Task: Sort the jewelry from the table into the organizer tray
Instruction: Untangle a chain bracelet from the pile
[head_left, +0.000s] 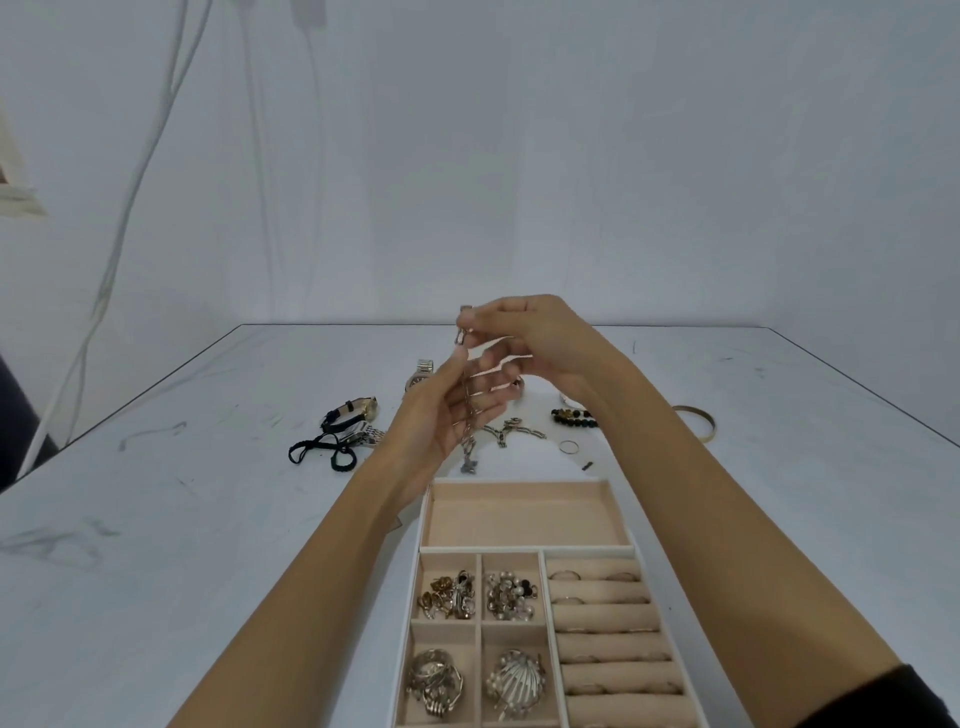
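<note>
Aloft, chain (468, 402) held in left hand (447, 421), pinched by right hand (540, 338)

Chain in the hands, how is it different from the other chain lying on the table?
The held chain hangs straight down in the air; the table chain lies bunched up flat. The right hand pinches the held chain's top and the left hand holds it lower, while nothing touches the table chain. Both look like silvery link chains, and neither is in the organizer tray yet.
</note>
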